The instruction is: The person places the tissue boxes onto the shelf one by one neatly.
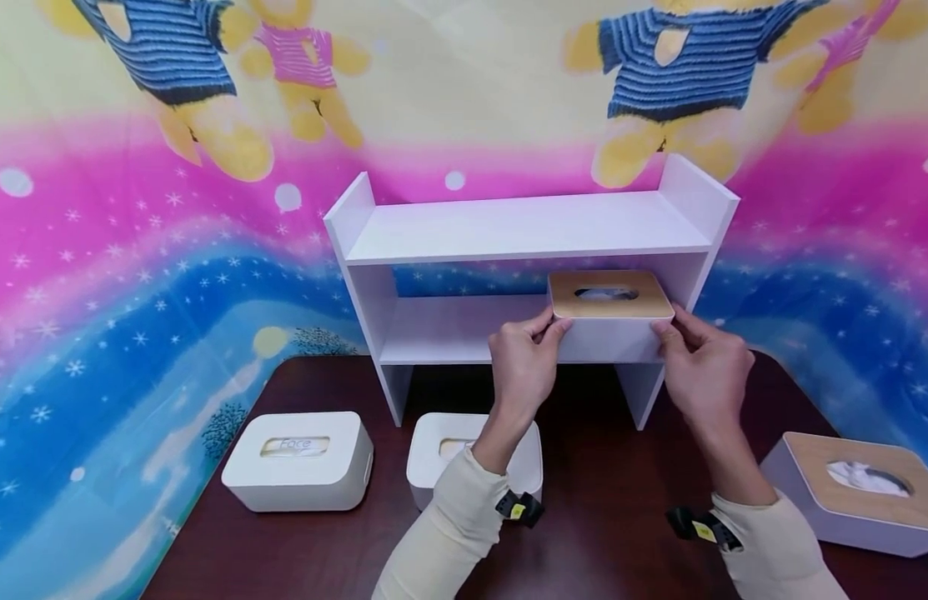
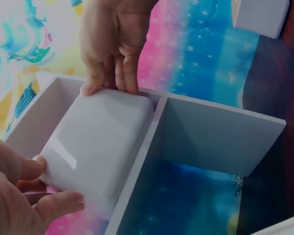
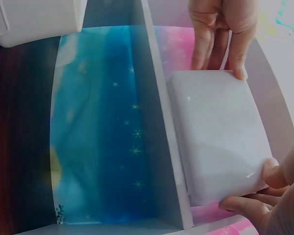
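Note:
A white tissue box (image 1: 612, 337) with a wood-look lid sits at the right part of the lower shelf board (image 1: 441, 329) of a white desk shelf. My left hand (image 1: 525, 367) grips its left end, and my right hand (image 1: 707, 375) grips the right end, close to the shelf's side panel. Both wrist views show the box's glossy white front (image 2: 98, 142) between the two hands, its lower edge along the shelf board (image 3: 169, 122). The box's underside is hidden.
Two all-white tissue boxes stand on the dark table: one at the left (image 1: 306, 467), another (image 1: 426, 450) partly behind my left forearm. A second wood-lidded tissue box (image 1: 861, 500) stands at the right. The upper board (image 1: 524, 229) overhangs behind the held box; a printed curtain (image 1: 208, 333) hangs behind.

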The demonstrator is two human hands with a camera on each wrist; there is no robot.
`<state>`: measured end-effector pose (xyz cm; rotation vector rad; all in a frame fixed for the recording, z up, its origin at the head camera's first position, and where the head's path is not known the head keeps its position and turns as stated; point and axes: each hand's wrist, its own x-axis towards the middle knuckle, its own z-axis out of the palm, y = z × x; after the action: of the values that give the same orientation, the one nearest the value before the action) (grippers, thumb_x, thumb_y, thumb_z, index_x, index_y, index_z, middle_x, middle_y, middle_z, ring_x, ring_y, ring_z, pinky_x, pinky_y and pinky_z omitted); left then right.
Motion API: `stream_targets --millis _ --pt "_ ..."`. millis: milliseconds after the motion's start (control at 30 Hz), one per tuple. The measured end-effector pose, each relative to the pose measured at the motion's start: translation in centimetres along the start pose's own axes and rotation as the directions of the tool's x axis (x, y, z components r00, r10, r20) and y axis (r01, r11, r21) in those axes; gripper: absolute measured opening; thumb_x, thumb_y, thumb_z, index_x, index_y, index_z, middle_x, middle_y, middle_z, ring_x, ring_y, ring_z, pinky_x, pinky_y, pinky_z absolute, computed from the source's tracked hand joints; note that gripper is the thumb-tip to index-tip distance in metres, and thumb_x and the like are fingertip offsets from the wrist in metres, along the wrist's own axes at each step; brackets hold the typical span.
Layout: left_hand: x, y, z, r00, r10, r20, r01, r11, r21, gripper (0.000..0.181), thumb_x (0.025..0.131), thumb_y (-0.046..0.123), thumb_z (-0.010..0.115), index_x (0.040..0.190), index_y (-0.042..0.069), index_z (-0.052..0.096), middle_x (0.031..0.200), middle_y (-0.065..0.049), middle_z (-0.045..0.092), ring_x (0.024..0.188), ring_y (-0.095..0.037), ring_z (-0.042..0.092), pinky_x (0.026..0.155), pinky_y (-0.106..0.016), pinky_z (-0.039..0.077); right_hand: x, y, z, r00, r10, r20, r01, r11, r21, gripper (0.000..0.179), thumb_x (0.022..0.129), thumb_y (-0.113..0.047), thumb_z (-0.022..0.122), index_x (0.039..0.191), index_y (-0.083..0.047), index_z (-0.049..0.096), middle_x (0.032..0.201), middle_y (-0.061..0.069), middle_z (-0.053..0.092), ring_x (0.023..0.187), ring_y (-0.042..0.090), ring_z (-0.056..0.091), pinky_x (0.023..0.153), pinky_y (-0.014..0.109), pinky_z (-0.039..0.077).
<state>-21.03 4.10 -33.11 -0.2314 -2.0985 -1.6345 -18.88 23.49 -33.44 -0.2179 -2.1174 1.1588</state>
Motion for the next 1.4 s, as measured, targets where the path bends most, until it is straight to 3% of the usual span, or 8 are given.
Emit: stream_targets --millis 133,267,533,767,1133,1267,1367,1400 --pt "0.0 -0.2 0.4 1.000 0.019 -0.021 -0.019 1.000 -0.020 0.033 0.094 0.023 0.085 0.123 0.010 0.079 0.107 -0.012 0.082 0.076 -0.008 0.078 0.059 -0.013 0.053 0.0 0.0 0.5 0.999 0.002 -0.043 -0.003 1.000 -0.025 0.039 0.102 -0.028 0.077 0.138 -0.016 0.071 0.121 0.019 0.078 0.088 -0.005 0.076 0.067 -0.004 0.042" --pt "0.0 -0.3 0.6 1.000 0.012 -0.029 -0.013 1.000 -0.028 0.033 0.094 0.023 0.085 0.123 0.009 0.079 0.108 -0.013 0.081 0.080 -0.008 0.079 0.060 -0.012 0.054 -0.1 0.1 0.6 0.999 0.008 -0.052 -0.010 0.999 -0.052 0.039 0.102 -0.029 0.076 0.139 -0.017 0.070 0.123 0.018 0.077 0.110 0.031 0.077 0.072 -0.002 0.045" --pt "-0.3 -0.5 0.4 0.999 -0.031 0.038 0.032 0.998 -0.045 0.040 0.097 0.024 0.083 0.133 0.008 0.075 0.124 -0.015 0.078 0.107 -0.018 0.079 0.083 -0.024 0.064 -1.0 0.2 0.3 1.000 0.020 0.007 -0.020 1.000 -0.011 0.050 0.104 -0.031 0.073 0.151 -0.017 0.061 0.140 0.016 0.070 0.123 0.032 0.072 0.091 0.025 0.055" --pt "-1.7 -1.3 -2.3 0.992 -0.053 0.113 0.062 0.995 -0.075 0.048 0.096 0.031 0.084 0.139 0.012 0.073 0.138 -0.017 0.071 0.123 -0.027 0.073 0.094 -0.037 0.064 -3.6 0.9 -0.6 0.998 0.033 0.059 -0.035 0.998 0.043 0.059 0.104 -0.032 0.073 0.159 -0.023 0.053 0.155 0.005 0.061 0.137 0.027 0.065 0.099 0.016 0.052" --pt "-4.5 -2.5 -8.3 0.984 -0.058 0.170 0.058 0.998 0.004 0.058 0.098 0.034 0.081 0.148 0.011 0.065 0.152 -0.010 0.064 0.133 -0.028 0.068 0.104 -0.041 0.060 -7.3 1.7 -1.8 0.968 -0.023 0.248 0.037 0.998 -0.048 0.069 0.105 -0.035 0.072 0.164 -0.012 0.046 0.159 0.017 0.057 0.137 0.042 0.063 0.094 -0.002 0.039" --pt "-5.4 -3.3 -10.2 0.979 -0.073 0.189 0.056 0.994 0.092 0.063 0.099 0.037 0.080 0.152 0.010 0.061 0.157 -0.008 0.061 0.132 -0.031 0.069 0.107 -0.046 0.058 -8.2 2.0 -1.6 0.932 -0.030 0.360 0.071 0.992 -0.102 0.074 0.107 -0.042 0.068 0.167 -0.009 0.040 0.162 0.023 0.052 0.137 0.048 0.061 0.102 0.028 0.057" --pt "-6.1 -4.0 -11.7 0.975 -0.091 0.201 0.053 0.981 0.186 0.068 0.099 0.044 0.078 0.156 0.013 0.058 0.161 -0.009 0.057 0.129 -0.035 0.071 0.107 -0.049 0.059 -8.9 2.0 -1.3 0.899 -0.041 0.435 0.108 0.986 -0.129 0.078 0.107 -0.044 0.067 0.168 -0.007 0.036 0.163 0.025 0.049 0.136 0.049 0.061 0.105 0.060 0.053" --pt "-6.2 -4.2 -12.2 0.974 -0.096 0.206 0.051 0.976 0.214 0.070 0.099 0.045 0.078 0.157 0.013 0.056 0.162 -0.010 0.055 0.129 -0.036 0.070 0.107 -0.051 0.058 -9.2 2.1 -1.1 0.890 -0.053 0.452 0.124 0.984 -0.130 0.079 0.106 -0.044 0.068 0.168 -0.006 0.036 0.163 0.026 0.049 0.136 0.049 0.061 0.105 0.061 0.053"
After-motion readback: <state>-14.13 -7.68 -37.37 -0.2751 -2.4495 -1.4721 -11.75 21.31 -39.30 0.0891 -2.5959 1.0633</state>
